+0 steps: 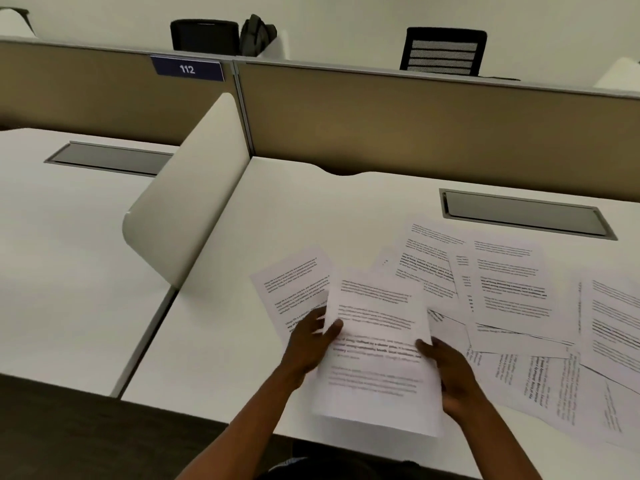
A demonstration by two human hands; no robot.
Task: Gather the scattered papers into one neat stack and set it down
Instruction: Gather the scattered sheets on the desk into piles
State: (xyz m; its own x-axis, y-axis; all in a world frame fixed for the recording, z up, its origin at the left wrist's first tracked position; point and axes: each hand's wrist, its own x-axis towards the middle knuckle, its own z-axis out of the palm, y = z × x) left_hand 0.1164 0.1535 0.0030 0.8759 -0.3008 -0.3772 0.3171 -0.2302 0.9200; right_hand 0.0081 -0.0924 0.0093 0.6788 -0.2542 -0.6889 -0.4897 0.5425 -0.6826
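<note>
Nearest me: my two forearms coming up from the bottom edge, w/ a held sheet (375, 344) between them, raised above the desk (214, 306) and tilted, its near edge hanging past the desk's front edge. My left hand (310, 341) grips the sheet's left edge, thumb on top, fingers curled under; whether there's more than one sheet in that grip I can't tell. My right hand (450, 372) is on the right edge, thumb on the printed face, other fingers behind the paper, so it's holding too. Under my left hand, one skewed sheet (292, 285) lies flat, corner pointing away from me. The rest of the scattered papers (509, 289) fan out to my right, overlapping at diff. angles, some rotated sideways, running toward the right frame edge and close to the front edge of the desk. Behind them is a grey cable tray lid (526, 214), just apart from the farthest sheet. Open desk room: bare white strip to the left of the papers, up to the curved white divider (187, 202); tan partition (415, 126) closes the back.
</note>
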